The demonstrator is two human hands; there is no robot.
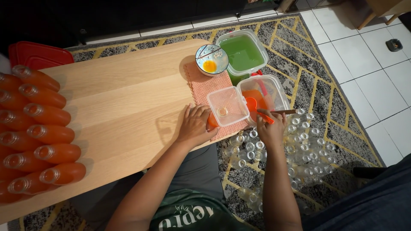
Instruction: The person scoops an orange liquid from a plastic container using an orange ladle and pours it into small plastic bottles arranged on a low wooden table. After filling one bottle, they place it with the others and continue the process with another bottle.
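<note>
Hands at the orange liquid tub

Our left hand [195, 125] grasps an orange-filled bottle [212, 121] at the table edge [128, 107]; our right hand [270, 128] grips a wooden-handled orange ladle [259, 110] over the clear tub [263, 96].

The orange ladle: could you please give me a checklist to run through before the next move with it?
1. Right hand grips the orange ladle by its handle: ok.
2. Ladle bowl sits over the container of orange liquid: ok.
3. Left hand holds the orange bottle at the table edge: ok.
4. Bottle mouth open: cannot tell, hidden by the small clear container.
5. Ladle filled: cannot tell.
</note>
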